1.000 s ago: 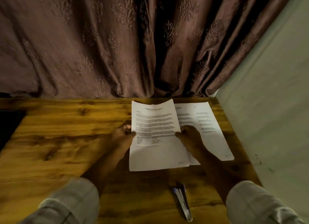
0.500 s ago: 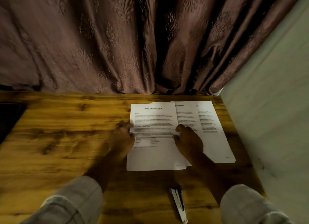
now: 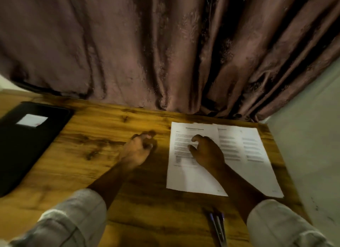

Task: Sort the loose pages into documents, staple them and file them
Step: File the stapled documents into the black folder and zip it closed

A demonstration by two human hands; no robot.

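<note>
Several printed white pages lie overlapping on the right of the wooden table [image 3: 103, 154]. The front page [image 3: 185, 176] covers the left part of the pages behind [image 3: 257, 164]. My right hand [image 3: 206, 152] is over the front page with fingers loosely curled, holding nothing. My left hand [image 3: 137, 149] hovers above bare wood to the left of the pages, fingers loosely curled, empty. A stapler [image 3: 218, 228] lies near the table's front edge, between my sleeves. A black folder [image 3: 22, 145] with a white label lies at the far left.
A brown patterned curtain [image 3: 165, 53] hangs behind the table's far edge. A pale wall [image 3: 309, 145] runs along the table's right side. Bare wood stretches between the folder and the pages.
Both hands let go of the front page, which now lies flat. My left hand moved left off the paper. The view swung left, bringing the black folder into sight.
</note>
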